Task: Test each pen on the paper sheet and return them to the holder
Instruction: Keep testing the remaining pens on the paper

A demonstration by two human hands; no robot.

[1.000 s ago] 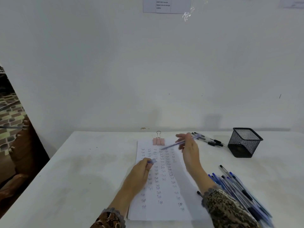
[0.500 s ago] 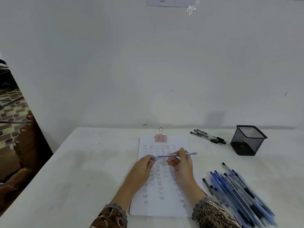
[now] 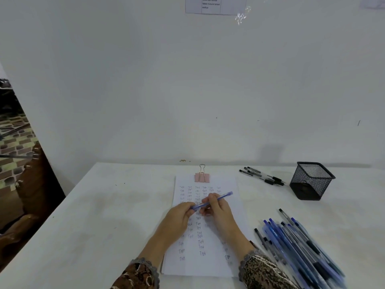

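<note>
A white paper sheet (image 3: 208, 236) covered with small written test marks lies in front of me, held at its top by a pink binder clip (image 3: 202, 177). Above the sheet my right hand (image 3: 218, 213) grips a blue pen (image 3: 223, 197) by its barrel. My left hand (image 3: 179, 217) pinches the pen's near end, where the cap sits. The pen lies slanted, its far end pointing up and right. A black mesh holder (image 3: 311, 181) stands at the back right. It looks empty.
A pile of several blue and black pens (image 3: 298, 245) lies on the white table (image 3: 93, 226) to the right of the sheet. A few black pens (image 3: 261, 176) lie near the wall left of the holder. The table's left edge drops to the floor.
My right hand came down from the far side of the sheet with the pen and met my left hand, which now pinches the pen's near end.
</note>
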